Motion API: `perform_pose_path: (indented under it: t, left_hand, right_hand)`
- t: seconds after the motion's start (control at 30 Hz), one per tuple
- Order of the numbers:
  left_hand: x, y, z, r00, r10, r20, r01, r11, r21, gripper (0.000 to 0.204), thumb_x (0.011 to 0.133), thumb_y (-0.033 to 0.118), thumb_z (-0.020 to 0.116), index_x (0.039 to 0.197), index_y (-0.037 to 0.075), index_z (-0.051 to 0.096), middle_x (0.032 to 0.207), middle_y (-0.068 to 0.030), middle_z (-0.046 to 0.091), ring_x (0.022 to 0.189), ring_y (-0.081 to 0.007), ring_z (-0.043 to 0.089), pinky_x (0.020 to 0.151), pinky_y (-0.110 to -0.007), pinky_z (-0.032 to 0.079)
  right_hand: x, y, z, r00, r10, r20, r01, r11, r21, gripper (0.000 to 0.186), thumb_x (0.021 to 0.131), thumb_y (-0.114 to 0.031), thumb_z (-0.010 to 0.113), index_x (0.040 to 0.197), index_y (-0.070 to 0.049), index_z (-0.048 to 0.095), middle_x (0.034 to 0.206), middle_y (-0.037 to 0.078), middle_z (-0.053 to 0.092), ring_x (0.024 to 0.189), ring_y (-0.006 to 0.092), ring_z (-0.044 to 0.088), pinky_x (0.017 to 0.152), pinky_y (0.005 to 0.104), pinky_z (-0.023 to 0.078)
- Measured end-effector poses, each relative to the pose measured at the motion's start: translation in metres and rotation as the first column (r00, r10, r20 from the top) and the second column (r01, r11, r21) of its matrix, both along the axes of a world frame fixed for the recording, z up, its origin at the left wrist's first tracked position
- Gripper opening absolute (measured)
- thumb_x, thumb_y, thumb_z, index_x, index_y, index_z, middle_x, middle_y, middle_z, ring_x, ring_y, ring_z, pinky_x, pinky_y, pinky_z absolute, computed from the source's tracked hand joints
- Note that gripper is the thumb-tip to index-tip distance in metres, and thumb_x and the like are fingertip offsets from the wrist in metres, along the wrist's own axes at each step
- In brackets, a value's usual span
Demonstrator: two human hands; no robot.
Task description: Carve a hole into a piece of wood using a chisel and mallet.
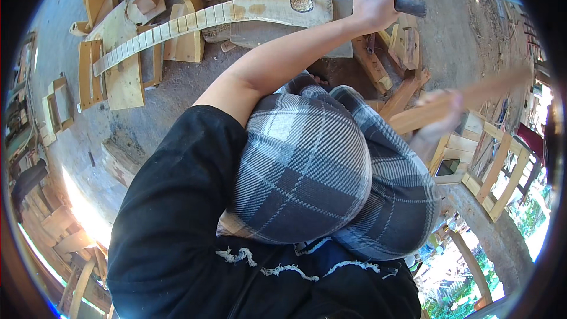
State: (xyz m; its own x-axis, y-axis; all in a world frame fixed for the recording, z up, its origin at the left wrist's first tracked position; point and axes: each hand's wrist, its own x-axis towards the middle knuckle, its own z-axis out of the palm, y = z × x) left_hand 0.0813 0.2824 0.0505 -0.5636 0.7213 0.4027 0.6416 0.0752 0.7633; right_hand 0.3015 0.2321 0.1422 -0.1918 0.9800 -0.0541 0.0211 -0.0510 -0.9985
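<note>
Lying across the upper part of the view, a long pale wooden piece (195, 21) is seen, bent into an arc by the wide lens. Its narrow left end is marked by many thin crosswise lines and is set over loose boards (125, 85); its right end is broadened into a rounded paddle, stained brown in patches and laid over a flat grey-brown slab (260, 36). Into the paddle an oval hollow (301, 3) is cut, dark-rimmed, its floor rough and splintery. A chisel-like tool (411, 6) with a slim metal shaft is held by its dark, rounded handle in the closed left hand (376, 6), its tip at the hollow's right edge. By the right hand (447, 117), a thick brown wooden bar (410, 119) is gripped; both are blurred. A small white patch (79, 108) is shown on a slatted board's corner, too small to be read. The legs are covered in soft grey plaid cloth (304, 165), the torso in a black garment (177, 201) with frayed white threads.
</note>
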Motion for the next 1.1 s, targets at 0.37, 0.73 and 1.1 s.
perform_pose_path:
  t: [0.37, 0.73, 1.1]
  left_hand:
    - [-0.001, -0.001, -0.005, 1.000, -0.020, 0.017, 0.020, 0.999, -0.033, 0.025, 0.069, 0.022, 0.072, 0.093, 0.015, 0.066, 0.090, -0.0052, 0.068, 0.090, -0.0267, 0.065, 0.078, -0.039, 0.050]
    - [-0.006, 0.002, -0.013, 0.999, -0.029, 0.018, 0.030, 0.999, -0.039, 0.027, 0.068, 0.020, 0.072, 0.095, 0.015, 0.067, 0.088, -0.0066, 0.069, 0.087, -0.0277, 0.066, 0.077, -0.040, 0.050]
    - [-0.010, -0.003, -0.006, 0.998, -0.054, 0.027, 0.058, 0.984, -0.166, 0.025, 0.067, 0.019, 0.071, 0.091, 0.014, 0.070, 0.089, -0.0069, 0.069, 0.089, -0.0281, 0.065, 0.077, -0.039, 0.050]
  right_hand:
    - [0.001, 0.006, 0.009, 0.985, -0.126, -0.122, 0.123, 0.992, -0.034, 0.040, 0.090, -0.041, 0.060, 0.103, -0.004, 0.054, 0.061, 0.005, 0.051, 0.049, 0.0139, 0.053, 0.043, 0.0283, 0.048]
    - [0.011, 0.011, 0.014, 0.993, 0.084, 0.085, -0.065, 0.977, -0.205, 0.040, 0.095, -0.040, 0.054, 0.106, -0.001, 0.050, 0.060, 0.007, 0.052, 0.043, 0.0141, 0.051, 0.038, 0.0237, 0.043]
    - [0.024, 0.020, -0.015, 0.827, 0.244, 0.506, -0.162, 0.966, -0.201, 0.041, 0.090, -0.038, 0.060, 0.106, -0.001, 0.053, 0.070, 0.008, 0.053, 0.055, 0.0150, 0.054, 0.045, 0.0259, 0.046]
